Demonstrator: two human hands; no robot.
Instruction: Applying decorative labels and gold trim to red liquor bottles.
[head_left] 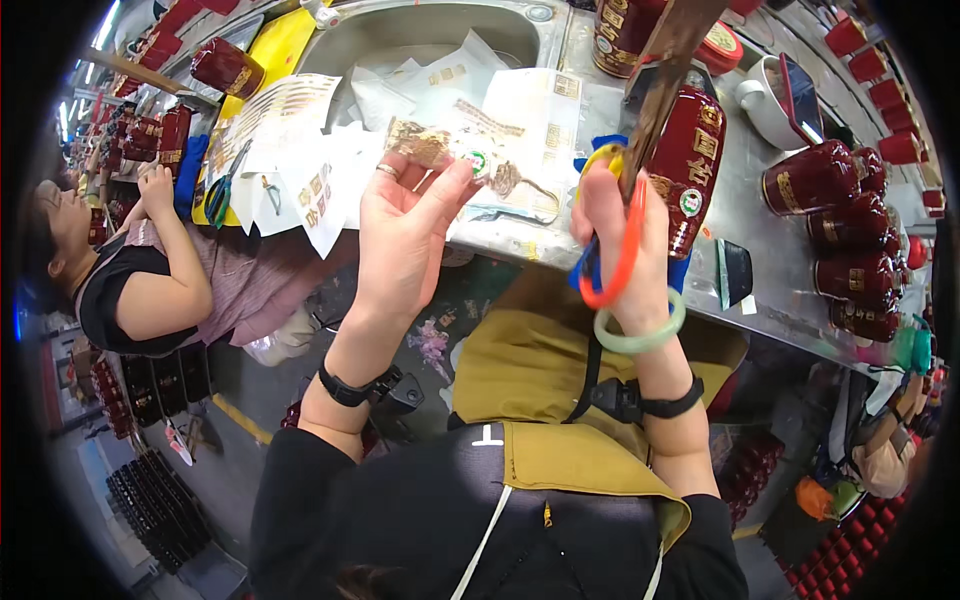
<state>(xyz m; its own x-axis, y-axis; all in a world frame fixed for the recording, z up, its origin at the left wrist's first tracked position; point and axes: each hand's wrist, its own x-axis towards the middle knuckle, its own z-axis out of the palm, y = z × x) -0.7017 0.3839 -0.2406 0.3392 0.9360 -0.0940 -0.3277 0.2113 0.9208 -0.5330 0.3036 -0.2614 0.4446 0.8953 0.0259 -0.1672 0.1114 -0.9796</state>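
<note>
My left hand (410,225) is raised at the sink's front edge, its fingers curled round a small gold-printed decal (418,143). Next to the thumb is a round green-and-white emblem (477,162); whether it belongs to the same piece I cannot tell. My right hand (628,235) grips scissors (628,262) with red and yellow handle loops. A dark brown strip rises from that hand; its kind is unclear. Just right of it a dark red bottle (690,150) with gold characters lies on blue cloth. Behind the hands are printed decal sheets (548,110).
A metal sink (430,22) holds wet sheets. More decal sheets and green-handled scissors (216,202) are at the left. Several red bottles (845,235), a white mug (768,98) and a phone (800,95) stand at the right. A co-worker (150,260) sits at the left.
</note>
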